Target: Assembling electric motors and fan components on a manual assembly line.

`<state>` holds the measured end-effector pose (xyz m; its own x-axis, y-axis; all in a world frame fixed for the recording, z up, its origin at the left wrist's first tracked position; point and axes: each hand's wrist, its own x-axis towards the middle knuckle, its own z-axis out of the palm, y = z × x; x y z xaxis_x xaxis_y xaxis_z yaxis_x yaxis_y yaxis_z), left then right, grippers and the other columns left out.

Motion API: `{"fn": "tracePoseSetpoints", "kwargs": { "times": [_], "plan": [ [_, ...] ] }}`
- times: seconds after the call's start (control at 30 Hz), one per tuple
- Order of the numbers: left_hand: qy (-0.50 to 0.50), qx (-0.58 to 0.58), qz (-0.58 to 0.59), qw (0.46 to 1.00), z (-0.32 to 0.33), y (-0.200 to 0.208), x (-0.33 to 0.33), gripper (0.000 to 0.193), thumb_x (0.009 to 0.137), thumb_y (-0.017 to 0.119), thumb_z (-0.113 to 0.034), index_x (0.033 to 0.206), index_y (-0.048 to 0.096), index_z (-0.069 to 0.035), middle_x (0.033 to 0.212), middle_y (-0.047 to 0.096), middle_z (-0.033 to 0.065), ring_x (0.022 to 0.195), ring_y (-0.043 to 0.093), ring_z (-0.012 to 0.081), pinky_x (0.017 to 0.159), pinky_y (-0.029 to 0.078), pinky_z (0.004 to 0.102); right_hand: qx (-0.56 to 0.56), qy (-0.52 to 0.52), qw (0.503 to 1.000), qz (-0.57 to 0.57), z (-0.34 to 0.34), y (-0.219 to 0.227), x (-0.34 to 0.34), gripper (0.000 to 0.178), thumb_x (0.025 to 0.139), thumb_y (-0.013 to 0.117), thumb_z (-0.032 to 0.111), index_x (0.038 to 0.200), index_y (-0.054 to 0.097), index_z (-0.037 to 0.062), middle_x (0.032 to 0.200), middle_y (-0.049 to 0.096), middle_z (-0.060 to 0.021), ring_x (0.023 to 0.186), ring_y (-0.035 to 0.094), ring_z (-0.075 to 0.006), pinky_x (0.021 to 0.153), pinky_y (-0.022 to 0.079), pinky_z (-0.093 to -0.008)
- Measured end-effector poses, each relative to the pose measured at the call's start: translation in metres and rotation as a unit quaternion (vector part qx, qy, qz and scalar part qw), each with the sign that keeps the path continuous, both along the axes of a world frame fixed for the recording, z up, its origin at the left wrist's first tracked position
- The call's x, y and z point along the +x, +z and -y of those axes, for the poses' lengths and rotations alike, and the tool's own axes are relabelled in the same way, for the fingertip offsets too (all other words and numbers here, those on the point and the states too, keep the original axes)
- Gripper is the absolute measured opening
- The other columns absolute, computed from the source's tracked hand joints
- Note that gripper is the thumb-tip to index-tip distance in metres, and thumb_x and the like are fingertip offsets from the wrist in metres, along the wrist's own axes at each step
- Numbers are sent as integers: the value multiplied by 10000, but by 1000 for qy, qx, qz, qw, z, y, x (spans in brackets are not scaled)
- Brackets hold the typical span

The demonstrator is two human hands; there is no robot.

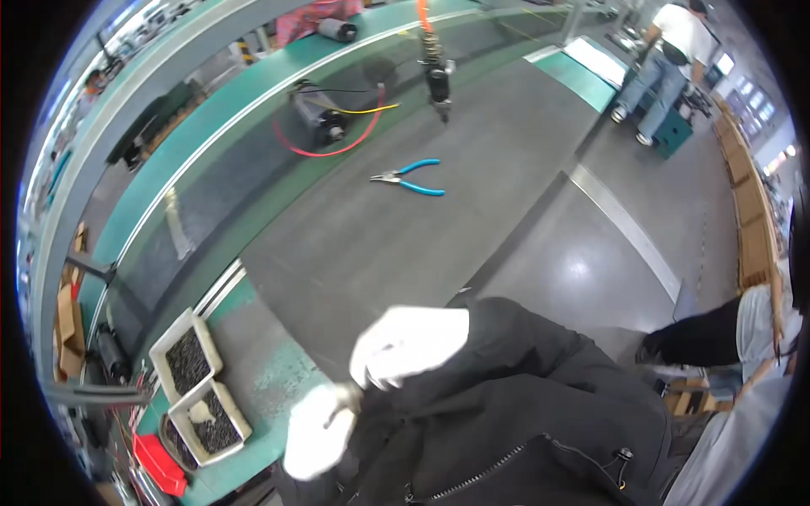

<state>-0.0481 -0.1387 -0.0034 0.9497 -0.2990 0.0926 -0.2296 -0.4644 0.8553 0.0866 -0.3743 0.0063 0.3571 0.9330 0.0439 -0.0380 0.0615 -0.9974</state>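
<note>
Both of my hands wear white gloves and are close together in front of my dark jacket, at the near edge of the bench. My left hand (319, 432) is closed, with a small greyish piece (348, 395) at its fingertips, too blurred to name. Just above and to the right, my right hand (409, 341) has its fingers curled down toward that piece; what they pinch is hidden. Farther off, blue-handled pliers (415, 178) lie with their handles spread on the dark mat (337, 244).
Two white trays (221, 371) of small dark parts stand at the left, near a red container (160, 464). A cylindrical motor (319, 114) with red and yellow wires sits on the conveyor. A power screwdriver (437, 80) hangs above the mat. Another person (671, 59) stands at the far right.
</note>
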Motion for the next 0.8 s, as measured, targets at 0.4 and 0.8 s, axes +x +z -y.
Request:
{"fn": "tracePoseSetpoints", "kwargs": {
  "times": [0.4,0.8],
  "plan": [
    [246,-175,212,930,-65,-95,216,504,1000,420,-145,1483,329,-34,1524,343,148,1421,310,276,1165,249,394,167,-267,948,-49,-216,-102,145,476,1005,485,201,1436,417,11,1435,480,-129,1339,420,-199,1126,294,-304],
    [179,-549,-72,813,-49,-74,214,536,951,463,-211,1464,324,-147,1374,447,114,908,393,156,737,366,282,194,-140,955,-176,-213,-121,153,377,1046,379,231,1392,467,109,1010,476,20,833,428,-57,704,395,-213]
  ]
}}
